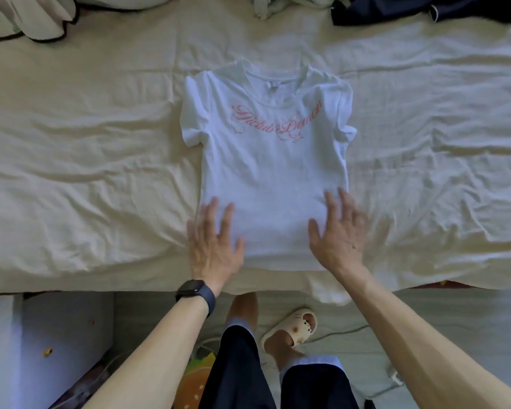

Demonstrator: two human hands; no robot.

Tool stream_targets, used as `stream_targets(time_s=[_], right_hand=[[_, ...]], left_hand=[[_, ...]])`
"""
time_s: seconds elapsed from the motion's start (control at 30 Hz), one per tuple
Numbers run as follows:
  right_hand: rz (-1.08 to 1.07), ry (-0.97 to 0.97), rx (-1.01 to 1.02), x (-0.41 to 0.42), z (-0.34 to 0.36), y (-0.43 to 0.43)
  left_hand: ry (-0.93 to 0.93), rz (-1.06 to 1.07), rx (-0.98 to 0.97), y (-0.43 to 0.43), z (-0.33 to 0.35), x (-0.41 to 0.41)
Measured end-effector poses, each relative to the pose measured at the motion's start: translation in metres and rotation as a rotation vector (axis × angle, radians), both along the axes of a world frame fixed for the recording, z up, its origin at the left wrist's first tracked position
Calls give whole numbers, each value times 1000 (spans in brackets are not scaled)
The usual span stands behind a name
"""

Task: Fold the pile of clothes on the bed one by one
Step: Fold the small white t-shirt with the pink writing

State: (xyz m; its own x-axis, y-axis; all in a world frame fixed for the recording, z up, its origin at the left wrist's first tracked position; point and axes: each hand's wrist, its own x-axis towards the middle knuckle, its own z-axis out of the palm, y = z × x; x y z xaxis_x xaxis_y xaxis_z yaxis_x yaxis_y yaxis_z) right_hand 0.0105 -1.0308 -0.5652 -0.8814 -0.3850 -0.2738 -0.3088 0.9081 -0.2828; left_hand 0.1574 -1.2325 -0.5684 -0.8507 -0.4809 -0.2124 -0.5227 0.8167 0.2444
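Observation:
A white T-shirt [266,160] with pink script lettering lies face up and spread flat on the cream bed sheet [86,160], its hem toward me. My left hand [214,240], wearing a dark watch at the wrist, lies flat with spread fingers on the shirt's lower left corner. My right hand [340,231] lies flat with spread fingers on the lower right corner. Both short sleeves are spread out at the sides.
At the far edge of the bed lie a dark navy garment [410,10] and a crumpled pale green garment [278,5]. A white pillow with dark trim [33,19] sits at the far left. Below the bed edge are my legs and a cream slipper [292,326].

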Motion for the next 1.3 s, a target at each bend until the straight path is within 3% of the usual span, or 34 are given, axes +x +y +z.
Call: stream_targets(time_s=[0.07,0.13,0.2,0.3,0.4,0.47,0.53,0.6,0.77,0.9,0.97,1.03,1.1,1.2,1.3], right_hand=[[243,-37,46,-7,-11,-16],[304,-223,187,-9,-28,-17],[304,-344,283,-11,-39,-9],[332,-378,304,-15,-32,-12],[236,-366,195,-27,-14,-24],[-143,-345,-56,-53,0,-34],[-571,-302,-287,-95,6,-43],[-786,-301,-388,-139,9,-50],[-766,-457,-432,-210,-19,-66],[-986,-738,-797,-232,-29,-55],[-1059,-569,-922,-235,-23,-31],[-1035,-224,-853,-228,-17,-5],[-963,-99,-739,-211,-14,8],[-1047,-286,-586,-192,-24,17],[-1147,-408,-576,-199,-25,23]], left_hand=[[-138,-286,-2,-9,-12,-21],[-396,-448,14,-26,-25,-29],[-616,-511,13,-38,-27,-35],[-848,-549,-20,-33,-10,-56],[-1002,-599,-16,-22,19,-94],[-855,-642,-9,-25,33,-135],[-584,-608,48,-31,39,-179],[-385,-587,82,-38,33,-219],[-284,-673,-19,-45,-16,-294],[-339,-613,21,-44,-49,-306],[-353,-582,20,-42,-57,-301],[-354,-531,52,-37,-56,-301],[-390,-509,46,-30,-50,-307],[-463,-528,-30,-19,-31,-326],[-232,-510,-23,-4,-8,-365]])
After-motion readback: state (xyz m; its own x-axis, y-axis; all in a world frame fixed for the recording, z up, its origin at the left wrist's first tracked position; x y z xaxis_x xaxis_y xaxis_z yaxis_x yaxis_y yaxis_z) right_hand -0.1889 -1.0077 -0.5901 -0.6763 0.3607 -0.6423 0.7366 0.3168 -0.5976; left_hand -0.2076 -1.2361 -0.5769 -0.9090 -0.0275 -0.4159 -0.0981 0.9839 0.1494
